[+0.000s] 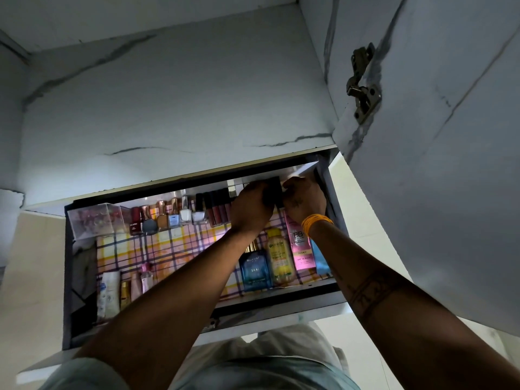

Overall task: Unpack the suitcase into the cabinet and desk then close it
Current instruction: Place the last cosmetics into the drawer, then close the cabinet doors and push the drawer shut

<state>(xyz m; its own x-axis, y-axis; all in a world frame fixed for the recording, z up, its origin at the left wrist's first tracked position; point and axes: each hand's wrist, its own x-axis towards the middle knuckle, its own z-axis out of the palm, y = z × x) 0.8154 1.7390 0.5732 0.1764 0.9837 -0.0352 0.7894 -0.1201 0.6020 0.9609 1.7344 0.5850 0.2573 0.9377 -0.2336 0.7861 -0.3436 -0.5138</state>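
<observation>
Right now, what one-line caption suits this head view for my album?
Both hands, left and right, set a dark object at the back of a cosmetics-filled cabinet shelf.

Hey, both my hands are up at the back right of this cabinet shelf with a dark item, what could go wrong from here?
1. The left hand and right hand share the dark item; a loose grip might drop it onto the yellow bottle below.
2. Your forearms pass over the blue box and pink tube; pulling back low could topple them.
3. The lip gloss row beside your left hand might get knocked.
</observation>
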